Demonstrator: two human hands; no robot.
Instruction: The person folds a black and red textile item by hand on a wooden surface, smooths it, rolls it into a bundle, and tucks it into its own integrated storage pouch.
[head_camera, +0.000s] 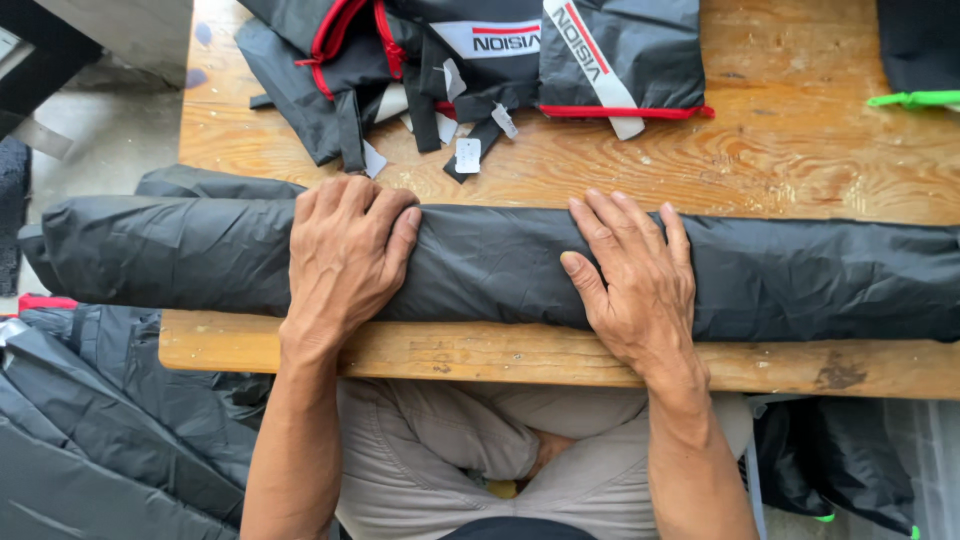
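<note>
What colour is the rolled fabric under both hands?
Black, seen in the head view: roll.

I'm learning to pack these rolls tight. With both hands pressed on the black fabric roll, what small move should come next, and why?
Probably roll it a little further away, pressing down. Both the left hand and right hand lie flat on top of the black fabric roll, which sits near the wooden table's front edge and looks puffy and wrinkled, so it likely needs tightening.
</note>
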